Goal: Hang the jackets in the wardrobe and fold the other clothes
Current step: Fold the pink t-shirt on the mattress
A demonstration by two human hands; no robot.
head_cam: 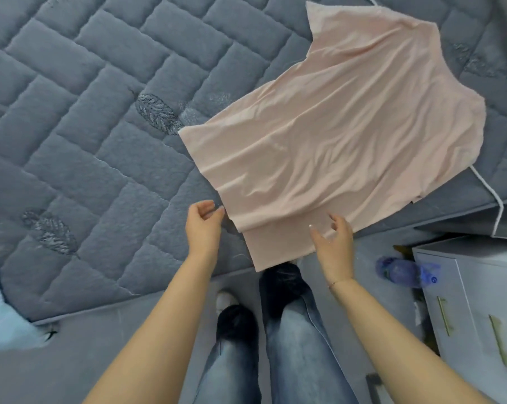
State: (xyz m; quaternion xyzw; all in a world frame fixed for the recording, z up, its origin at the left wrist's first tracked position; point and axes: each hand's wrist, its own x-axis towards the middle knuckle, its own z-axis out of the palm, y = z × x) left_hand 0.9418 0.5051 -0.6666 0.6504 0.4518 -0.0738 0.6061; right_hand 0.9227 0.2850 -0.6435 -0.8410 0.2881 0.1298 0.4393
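Note:
A pale pink top [334, 135] lies spread flat on the grey quilted mattress [86, 112], its lower hem hanging over the near edge. My left hand [204, 225] hovers just left of the hem's corner, fingers loosely curled, holding nothing. My right hand [334, 237] hovers over the hem's right part, fingers relaxed and spread, not gripping the cloth.
A white fluffy garment [1, 310] lies at the mattress's near left edge. A white cabinet with gold handles [473, 304] stands at the right, a blue plastic bottle [403, 271] on the floor beside it. My legs and dark shoes stand below the hem.

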